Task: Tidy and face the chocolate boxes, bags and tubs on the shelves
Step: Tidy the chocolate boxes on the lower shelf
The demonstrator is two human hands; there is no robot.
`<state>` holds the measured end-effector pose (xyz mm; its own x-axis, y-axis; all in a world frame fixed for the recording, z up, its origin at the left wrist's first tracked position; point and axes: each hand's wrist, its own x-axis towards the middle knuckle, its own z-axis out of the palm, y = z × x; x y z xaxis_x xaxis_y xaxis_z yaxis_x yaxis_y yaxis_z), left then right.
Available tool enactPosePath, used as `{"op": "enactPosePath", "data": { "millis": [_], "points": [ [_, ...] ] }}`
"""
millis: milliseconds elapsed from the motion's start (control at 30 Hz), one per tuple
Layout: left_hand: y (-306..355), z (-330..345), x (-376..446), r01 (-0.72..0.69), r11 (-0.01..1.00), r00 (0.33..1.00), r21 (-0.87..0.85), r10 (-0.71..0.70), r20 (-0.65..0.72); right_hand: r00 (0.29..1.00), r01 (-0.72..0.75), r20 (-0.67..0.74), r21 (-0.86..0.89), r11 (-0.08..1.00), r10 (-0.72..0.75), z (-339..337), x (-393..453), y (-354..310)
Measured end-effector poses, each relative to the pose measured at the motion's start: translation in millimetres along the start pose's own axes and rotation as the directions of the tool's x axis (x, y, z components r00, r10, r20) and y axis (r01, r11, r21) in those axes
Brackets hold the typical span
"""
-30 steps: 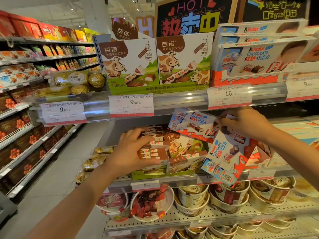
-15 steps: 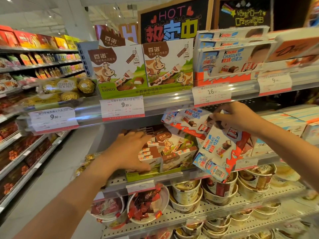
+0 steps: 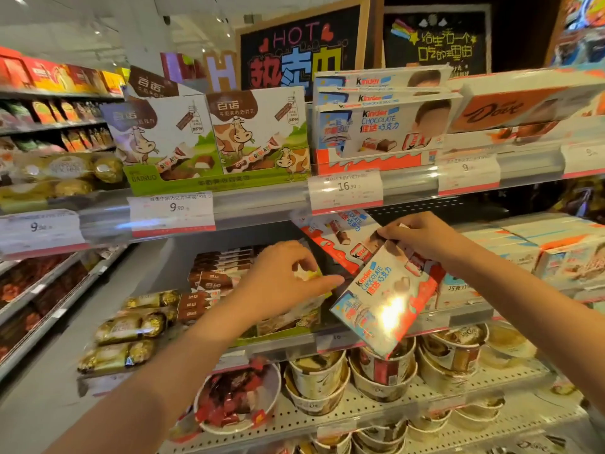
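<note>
My right hand [image 3: 422, 237] pinches the top edge of a white-and-red Kinder chocolate box [image 3: 386, 303] that hangs tilted over the front rail of the middle shelf [image 3: 465, 317]. A second Kinder box [image 3: 340, 239] leans behind it under the upper shelf. My left hand [image 3: 288, 280] grips the top of a white cow-print Bainuo box [image 3: 294, 319] standing in its green tray on the same shelf. Left of it lie stacked brown Bainuo bars [image 3: 212, 280].
The upper shelf carries Bainuo display boxes [image 3: 209, 139], Kinder boxes [image 3: 383, 126] and a Dove box [image 3: 510, 113] behind price tags [image 3: 345, 190]. Gold Ferrero packs [image 3: 127, 329] lie at the left. Paper tubs [image 3: 317, 378] fill the lower shelf. An aisle runs left.
My left hand moved right from the stacked brown bars onto the cow-print box. My right hand still holds the tilted Kinder box, which hangs a little lower. The view shifted.
</note>
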<state>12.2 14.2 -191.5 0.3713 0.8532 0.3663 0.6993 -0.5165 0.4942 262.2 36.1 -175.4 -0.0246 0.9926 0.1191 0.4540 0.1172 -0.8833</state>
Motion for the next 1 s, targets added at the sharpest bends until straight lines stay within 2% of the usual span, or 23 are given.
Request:
{"op": "enactPosePath", "data": {
  "millis": [67, 133, 267, 333, 433, 600, 733, 833, 900, 967, 1000],
  "points": [
    [17.9, 16.4, 10.1, 0.074, 0.993, 0.99, 0.088, -0.084, 0.116, 0.999, -0.005, 0.033, 0.054, 0.999, 0.004, -7.6, 2.0, 3.4],
    [32.2, 31.6, 20.5, 0.074, 0.984, 0.979, 0.163, -0.103, 0.177, 0.999, 0.009, 0.048, 0.104, 0.995, -0.014, -14.8, 4.5, 7.9],
    [50.9, 55.6, 32.6, 0.077, 0.997, 0.969, 0.003, -0.075, 0.235, 0.99, 0.072, 0.118, 0.088, 0.994, -0.082, -26.4, 10.4, 18.8],
    [58.4, 65.4, 34.3, 0.125, 0.988, 0.962, -0.095, -0.097, 0.256, 0.987, 0.078, 0.141, 0.049, 0.996, -0.084, -35.1, 14.1, 20.8],
    [66.5, 77.1, 36.5, 0.194, 0.949, 0.967, -0.246, -0.144, 0.209, 0.983, 0.049, 0.177, 0.034, 0.998, -0.055, -52.7, 21.0, 21.6],
    [73.6, 86.1, 41.7, 0.164, 0.967, 0.983, -0.197, -0.144, 0.116, 0.971, 0.038, 0.235, 0.039, 0.998, -0.046, -68.7, 31.8, 28.3],
    [77.5, 83.0, 44.9, 0.119, 0.98, 0.992, -0.159, -0.109, 0.07, 0.979, 0.051, 0.189, 0.124, 0.991, -0.074, -70.8, 38.5, 33.1],
    [79.0, 76.4, 46.3, 0.065, 0.995, 0.997, -0.076, -0.062, 0.038, 0.993, 0.088, 0.059, 0.154, 0.984, -0.098, -73.8, 43.8, 35.1],
    [78.4, 72.7, 47.5, 0.047, 0.998, 0.998, -0.046, -0.045, 0.052, 0.993, 0.114, -0.041, 0.083, 0.99, -0.111, -81.1, 48.7, 35.1],
    [77.4, 71.2, 48.6, 0.052, 0.998, 0.995, -0.022, -0.05, 0.081, 0.986, 0.128, -0.079, -0.183, 0.975, -0.144, -90.0, 50.6, 32.4],
    [77.0, 71.8, 49.6, 0.05, 0.999, 0.994, -0.001, -0.05, 0.096, 0.984, 0.121, -0.085, -0.334, 0.935, -0.157, -93.6, 51.0, 31.4]
  ]
}}
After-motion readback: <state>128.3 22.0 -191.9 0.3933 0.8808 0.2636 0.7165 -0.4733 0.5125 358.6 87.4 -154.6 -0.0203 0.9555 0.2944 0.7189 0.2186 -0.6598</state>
